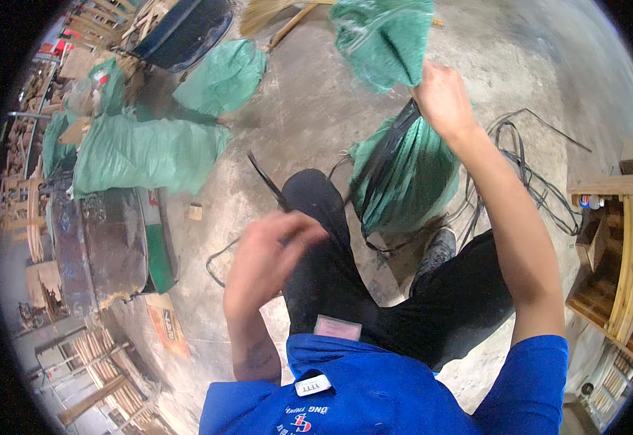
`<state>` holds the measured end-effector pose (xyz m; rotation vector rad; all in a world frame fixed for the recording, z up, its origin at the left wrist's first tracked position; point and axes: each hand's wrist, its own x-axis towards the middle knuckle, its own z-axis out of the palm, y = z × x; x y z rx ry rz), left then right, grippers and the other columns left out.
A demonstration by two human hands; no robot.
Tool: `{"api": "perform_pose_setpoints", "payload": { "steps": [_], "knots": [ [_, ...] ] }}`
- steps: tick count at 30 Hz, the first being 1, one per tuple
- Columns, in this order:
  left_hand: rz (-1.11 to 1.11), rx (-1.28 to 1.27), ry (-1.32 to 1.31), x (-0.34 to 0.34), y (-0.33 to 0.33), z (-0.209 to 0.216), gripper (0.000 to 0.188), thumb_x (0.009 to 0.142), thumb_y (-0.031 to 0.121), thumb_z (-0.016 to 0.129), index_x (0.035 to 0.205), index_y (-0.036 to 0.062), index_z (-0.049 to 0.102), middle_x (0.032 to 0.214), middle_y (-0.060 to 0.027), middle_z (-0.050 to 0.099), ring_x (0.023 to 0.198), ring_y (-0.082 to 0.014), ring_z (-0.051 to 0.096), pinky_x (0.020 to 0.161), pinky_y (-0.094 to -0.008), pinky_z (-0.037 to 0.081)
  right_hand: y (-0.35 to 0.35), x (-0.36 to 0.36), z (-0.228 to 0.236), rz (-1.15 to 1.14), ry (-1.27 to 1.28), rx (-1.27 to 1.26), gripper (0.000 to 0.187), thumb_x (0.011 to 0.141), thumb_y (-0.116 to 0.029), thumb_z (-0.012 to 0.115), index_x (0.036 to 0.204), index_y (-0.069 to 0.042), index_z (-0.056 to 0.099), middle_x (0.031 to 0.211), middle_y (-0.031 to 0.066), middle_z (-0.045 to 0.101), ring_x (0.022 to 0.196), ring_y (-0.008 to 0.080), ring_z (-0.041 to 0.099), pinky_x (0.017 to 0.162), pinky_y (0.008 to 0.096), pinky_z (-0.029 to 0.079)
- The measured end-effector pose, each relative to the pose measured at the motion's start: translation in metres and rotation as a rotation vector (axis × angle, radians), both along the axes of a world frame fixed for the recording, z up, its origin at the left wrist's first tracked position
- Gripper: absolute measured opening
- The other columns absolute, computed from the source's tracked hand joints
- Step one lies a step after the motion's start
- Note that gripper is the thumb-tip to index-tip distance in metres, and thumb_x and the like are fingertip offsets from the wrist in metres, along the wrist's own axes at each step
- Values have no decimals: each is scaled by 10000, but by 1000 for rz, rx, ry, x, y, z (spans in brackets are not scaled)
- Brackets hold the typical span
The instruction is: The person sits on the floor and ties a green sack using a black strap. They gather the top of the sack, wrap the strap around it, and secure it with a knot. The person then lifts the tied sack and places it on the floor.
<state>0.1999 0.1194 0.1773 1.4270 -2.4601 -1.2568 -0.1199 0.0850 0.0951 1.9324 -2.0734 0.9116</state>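
Note:
My right hand point(443, 98) is closed around the gathered neck of a green woven sack point(407, 181). The sack's top point(385, 40) flares out above my fist and its full body hangs or stands below it; I cannot tell which. A black strap point(392, 148) runs from the neck, beneath my fist, down along the sack's side. My left hand point(269, 254) is over my thigh, smeared by motion with its fingers bent. One loose black strap end point(265, 177) rises just beyond it; whether my fingers touch that strap cannot be made out.
Several green sacks point(150, 148) lie to the left, near a dark tub point(186, 32) and a broom point(265, 18). Tangled black strapping point(523, 170) covers floor at right. A wooden shelf unit point(624, 254) stands far right; bundled wooden sticks point(106, 362) are lower left.

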Motion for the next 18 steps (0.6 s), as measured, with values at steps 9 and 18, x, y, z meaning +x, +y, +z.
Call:
{"api": "perform_pose_setpoints", "payload": {
  "steps": [9,18],
  "knots": [
    [271,1189,629,-99,111,-110,381,1027,298,487,1283,33,584,1092,-66,702,764,-92,630,649,-232,464,11,10,12,99,-218,56,179,784,-119,709,881,14,638,785,238,634,801,442,613,725,474,496],
    [43,869,1007,-237,118,-165,255,929,205,639,985,-36,700,890,-77,713,827,-101,612,757,-296,487,58,41,45,14,-455,72,152,780,-43,612,905,44,629,785,187,643,756,356,622,713,388,480]
  ]
}}
